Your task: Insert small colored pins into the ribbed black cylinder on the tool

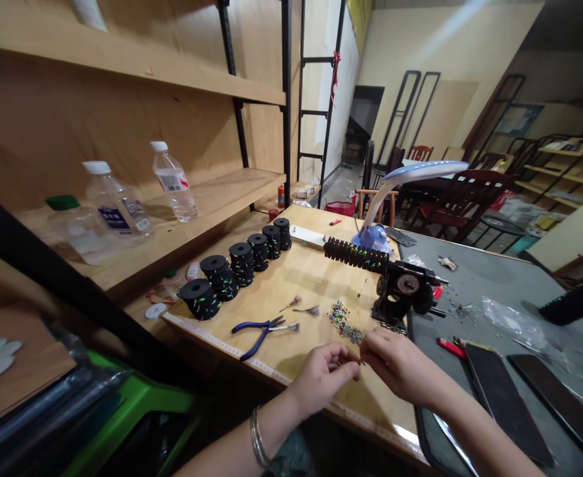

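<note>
My left hand (326,374) and my right hand (395,363) meet above the front of the wooden tabletop (301,368), fingertips nearly touching. Both are closed in a pinch. A tiny dark piece shows at the right fingertips; its kind is too small to make out, and what the left fingers hold is hidden. Just beyond them lie a heap of small coloured beads (340,314) and a pile of small metal pieces (354,334). Blue-handled pliers (256,328) lie open to the left, beside small bundles of fine strands (309,310).
Several black spools (199,299) line the table's left side. Behind my right hand stands a black winding device (411,286) with a wrapped rod (356,255). A blue-and-white lamp (371,235) rises behind it. A dark phone-like slab (503,397) and red-handled tool (451,348) lie right.
</note>
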`<action>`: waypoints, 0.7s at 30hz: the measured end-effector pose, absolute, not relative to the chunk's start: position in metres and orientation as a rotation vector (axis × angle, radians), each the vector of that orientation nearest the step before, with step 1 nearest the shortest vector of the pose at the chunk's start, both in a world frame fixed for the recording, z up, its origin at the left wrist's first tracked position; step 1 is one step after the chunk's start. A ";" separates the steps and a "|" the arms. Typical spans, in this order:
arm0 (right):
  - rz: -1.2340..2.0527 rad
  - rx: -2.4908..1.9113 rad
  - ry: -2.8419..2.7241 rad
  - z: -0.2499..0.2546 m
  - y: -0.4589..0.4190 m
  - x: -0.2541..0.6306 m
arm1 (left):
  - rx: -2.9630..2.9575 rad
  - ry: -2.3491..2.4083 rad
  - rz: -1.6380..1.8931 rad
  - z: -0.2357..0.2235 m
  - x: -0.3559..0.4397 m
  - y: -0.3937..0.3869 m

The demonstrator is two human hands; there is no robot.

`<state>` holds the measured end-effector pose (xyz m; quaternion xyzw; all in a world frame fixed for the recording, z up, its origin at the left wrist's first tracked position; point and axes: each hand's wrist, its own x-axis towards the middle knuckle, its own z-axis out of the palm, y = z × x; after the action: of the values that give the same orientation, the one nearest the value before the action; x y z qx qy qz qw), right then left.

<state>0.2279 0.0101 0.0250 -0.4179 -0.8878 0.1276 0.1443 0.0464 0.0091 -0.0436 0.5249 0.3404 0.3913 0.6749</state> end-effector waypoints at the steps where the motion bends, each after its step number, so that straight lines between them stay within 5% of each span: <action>1: 0.361 -1.210 -2.561 0.026 0.010 0.227 | 1.187 0.760 0.890 -0.043 0.049 0.010; 21: 0.360 -1.204 -2.555 0.028 0.011 0.227 | 1.201 0.762 0.910 -0.040 0.051 0.012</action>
<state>0.2266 0.0112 0.0279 -0.4184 -0.8876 0.1250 0.1466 0.0515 0.0118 -0.0397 0.5315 0.3372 0.4028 0.6645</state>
